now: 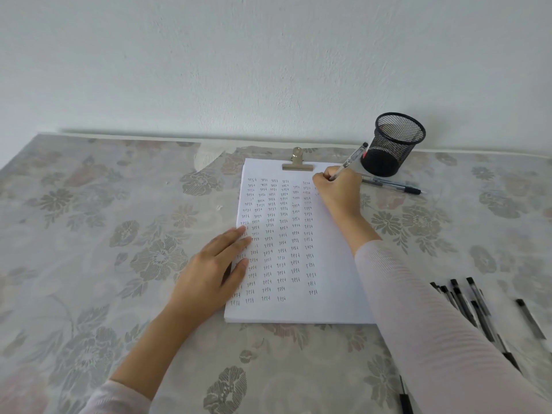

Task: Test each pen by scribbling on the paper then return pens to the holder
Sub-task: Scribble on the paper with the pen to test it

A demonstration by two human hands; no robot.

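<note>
A white paper pad (334, 264) lies in the middle of the table, filled with columns of small handwritten words. My right hand (339, 194) grips a clear black-capped pen (352, 159) near the pad's top right corner, its tip hidden behind the fingers. My left hand (213, 271) rests flat on the pad's left edge with straight fingers. A black mesh pen holder (392, 144) stands upright behind my right hand. Two pens (397, 185) lie on the table beside the holder's base. Several more black-capped pens (475, 309) lie loose at the right, partly hidden by my sleeve.
A metal bulldog clip (297, 162) clamps the pad's top edge. The table carries a floral cloth (119, 234) and stands against a white wall. One pen (406, 395) pokes out by the bottom edge under my right arm.
</note>
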